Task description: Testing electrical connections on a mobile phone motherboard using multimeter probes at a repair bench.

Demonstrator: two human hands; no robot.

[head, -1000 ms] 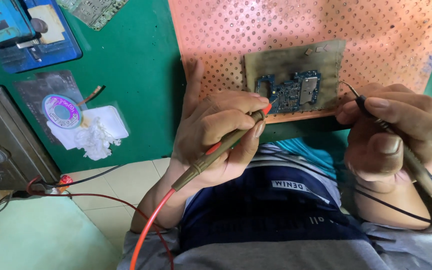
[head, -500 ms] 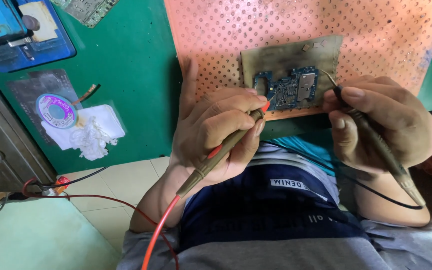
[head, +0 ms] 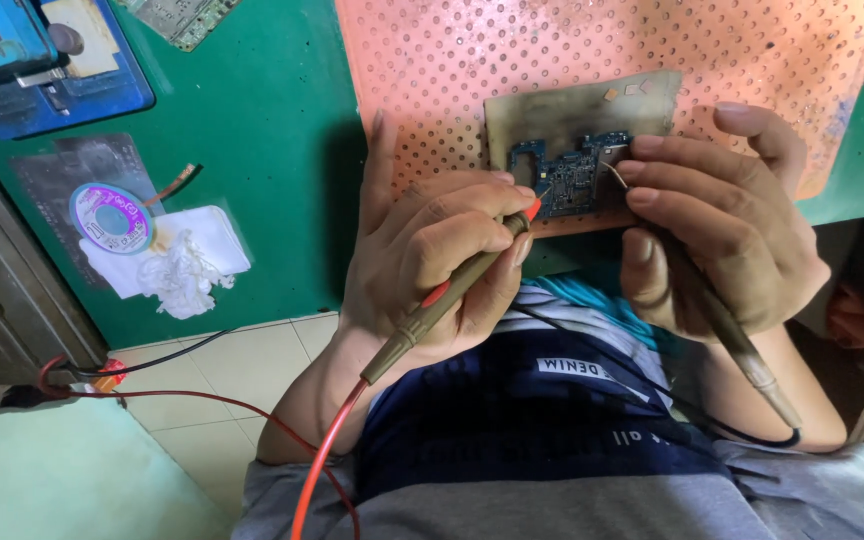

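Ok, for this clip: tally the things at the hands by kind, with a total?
Test probes: 2, the red-lead probe in the left hand and the black-lead probe in the right hand
Blue circuit boards: 1
Perforated orange mats: 1
Total: 4

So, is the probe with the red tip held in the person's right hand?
No, the red-tipped probe with its red cable is gripped by the left hand, while the right hand holds the dark probe.
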